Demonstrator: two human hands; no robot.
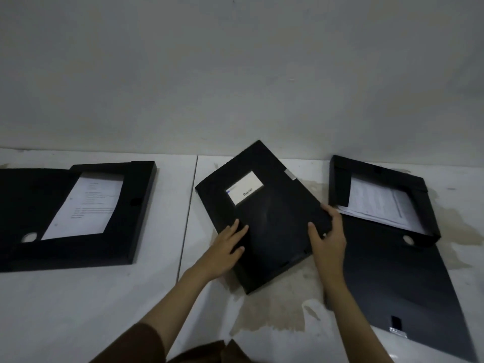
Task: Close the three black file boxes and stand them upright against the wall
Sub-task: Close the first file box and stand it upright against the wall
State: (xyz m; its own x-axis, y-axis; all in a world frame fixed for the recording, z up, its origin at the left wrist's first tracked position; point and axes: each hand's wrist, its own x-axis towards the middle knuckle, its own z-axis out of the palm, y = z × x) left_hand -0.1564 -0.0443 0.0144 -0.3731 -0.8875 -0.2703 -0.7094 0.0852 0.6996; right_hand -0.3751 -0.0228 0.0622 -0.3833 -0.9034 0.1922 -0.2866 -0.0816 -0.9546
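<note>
Three black file boxes lie on a white surface below a grey wall (235, 74). The middle box (272, 205) is closed, lies flat and skewed, and carries a white label. My left hand (230, 244) rests flat on its near left edge. My right hand (327, 234) grips its right edge, thumb on top. The left box (136, 205) lies open with white paper inside. The right box (424, 205) is open too, paper inside, its lid (392, 279) spread toward me.
The white surface (78, 297) has a seam left of the middle box and brownish stains (277, 310) under and around the middle and right boxes. A brown sleeve covers my left forearm at the bottom edge.
</note>
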